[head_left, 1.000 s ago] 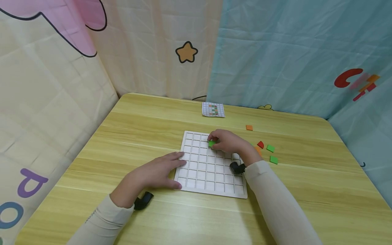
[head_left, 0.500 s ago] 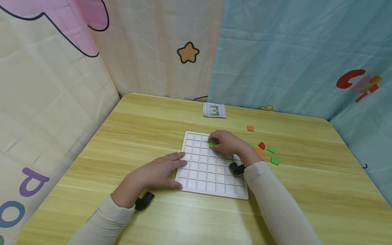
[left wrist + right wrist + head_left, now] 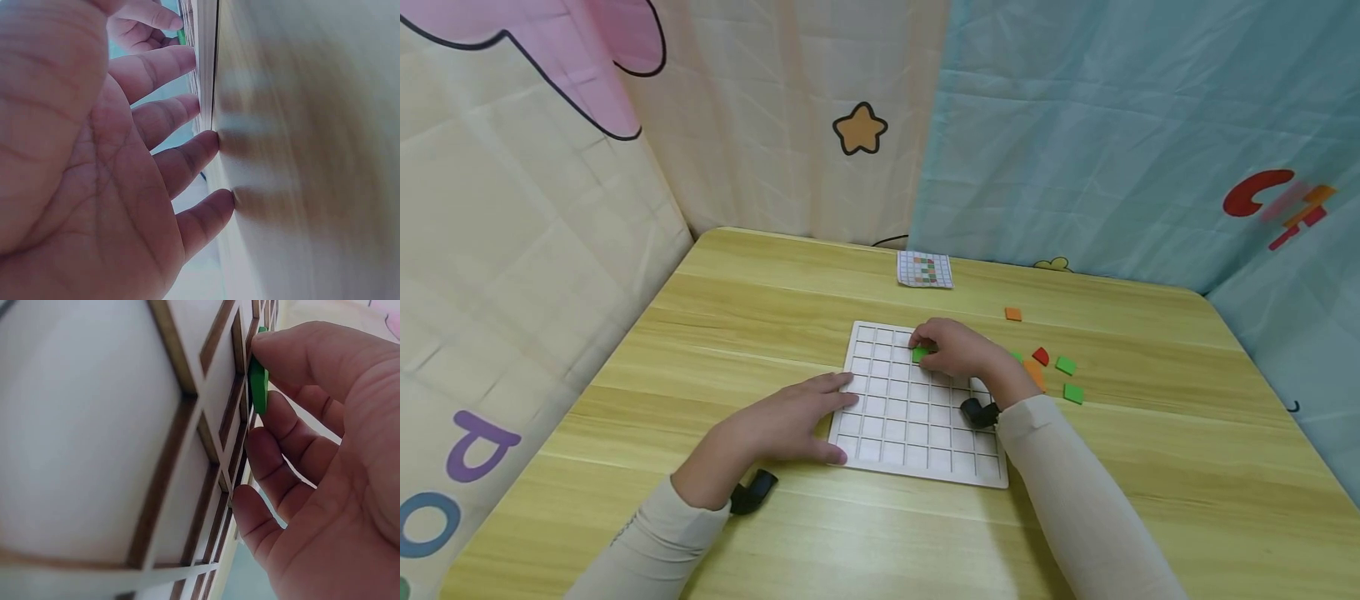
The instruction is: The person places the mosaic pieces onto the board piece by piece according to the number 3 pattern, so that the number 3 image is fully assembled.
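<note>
A white grid board lies flat on the wooden table, its square cells bordered by raised ridges. My right hand is over the board's far middle part, pinching a green square tile between thumb and fingers. In the right wrist view that green tile is tilted on edge against the ridges; whether it sits inside a cell I cannot tell. My left hand lies at the board's left edge with fingers spread and fairly straight. Some of its fingertips touch the table, others the board.
Right of the board lie an orange tile, a red quarter-circle tile, and green tiles. Another orange tile is partly behind the right wrist. A paper with a coloured grid pattern is at the table's back edge, before the curtain.
The head view has shifted slightly, and a bit more of the orange and green tiles shows behind my right wrist. Both hands keep their places, the green tile still pinched.
</note>
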A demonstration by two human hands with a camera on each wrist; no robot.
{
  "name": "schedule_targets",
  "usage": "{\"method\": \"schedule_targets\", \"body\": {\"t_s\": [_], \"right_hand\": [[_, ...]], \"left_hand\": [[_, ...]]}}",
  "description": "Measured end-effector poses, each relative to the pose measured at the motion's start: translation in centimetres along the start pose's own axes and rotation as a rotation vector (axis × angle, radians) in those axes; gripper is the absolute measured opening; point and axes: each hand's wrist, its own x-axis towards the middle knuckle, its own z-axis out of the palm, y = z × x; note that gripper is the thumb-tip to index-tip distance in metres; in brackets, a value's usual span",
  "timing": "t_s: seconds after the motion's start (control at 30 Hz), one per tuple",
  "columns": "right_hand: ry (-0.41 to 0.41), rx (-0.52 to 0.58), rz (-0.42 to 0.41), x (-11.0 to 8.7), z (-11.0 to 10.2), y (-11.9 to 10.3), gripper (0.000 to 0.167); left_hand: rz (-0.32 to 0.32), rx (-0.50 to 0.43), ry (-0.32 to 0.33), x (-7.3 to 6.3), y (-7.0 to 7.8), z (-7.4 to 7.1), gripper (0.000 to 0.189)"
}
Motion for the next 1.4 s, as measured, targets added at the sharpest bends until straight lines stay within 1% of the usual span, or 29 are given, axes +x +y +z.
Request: {"method": "schedule_targets", "body": {"t_s": [0.23, 0.47, 0.7, 0.97, 1.2, 1.4], "right_hand": [[-0.001, 0.007, 0.005, 0.03, 0.03, -0.07, 0.021], [0.014, 0.003, -0.02, 0.16, 0.24, 0.25, 0.02], [0.002, 0.014, -0.002, 0.13, 0.13, 0.11, 0.02], [0.007, 0.012, 0.009, 0.19, 0.22, 0.15, 0.02], [0.011, 0.006, 0.001, 0.03, 0.2, 0.19, 0.021], [0.02, 0.068, 0.028, -0.04, 0.24, 0.46, 0.021]], "left_hand": [[0.005, -0.004, 0.002, 0.0, -0.01, -0.01, 0.077], [-0.004, -0.001, -0.001, 0.04, -0.05, 0.04, 0.077], [-0.008, -0.004, -0.005, 0.03, -0.01, 0.0, 0.077], [0.01, 0.005, 0.002, 0.05, -0.14, 0.04, 0.077], [0.018, 0.005, 0.005, 0.06, -0.17, 0.08, 0.078], [0.014, 0.003, 0.003, 0.08, -0.2, 0.08, 0.077]]}}
